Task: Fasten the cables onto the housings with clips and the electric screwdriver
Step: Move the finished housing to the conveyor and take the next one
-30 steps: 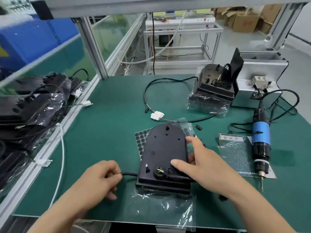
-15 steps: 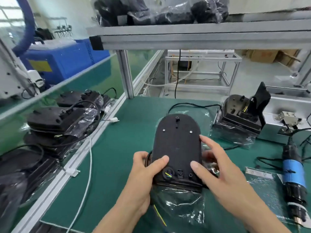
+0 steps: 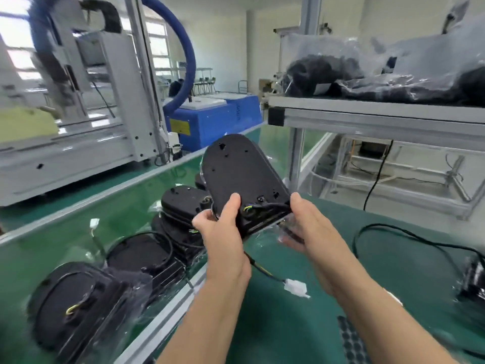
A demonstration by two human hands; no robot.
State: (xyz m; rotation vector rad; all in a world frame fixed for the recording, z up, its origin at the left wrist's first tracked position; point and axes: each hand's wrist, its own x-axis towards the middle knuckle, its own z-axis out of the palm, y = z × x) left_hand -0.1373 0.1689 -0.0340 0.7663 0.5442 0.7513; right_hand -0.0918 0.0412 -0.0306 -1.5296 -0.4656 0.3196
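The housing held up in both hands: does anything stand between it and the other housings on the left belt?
Nothing visible does. The left hand and right hand hold the housing in the air beside the stacked housings, with open space between. Only its own cable with the white connector hangs below.

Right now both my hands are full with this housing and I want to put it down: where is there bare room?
The housing could go on the green mat, bare between the black cable loop and the dotted sheet. The belt is bare left of the stacked housings. Crowded: those stacks and the shelf of bagged parts.
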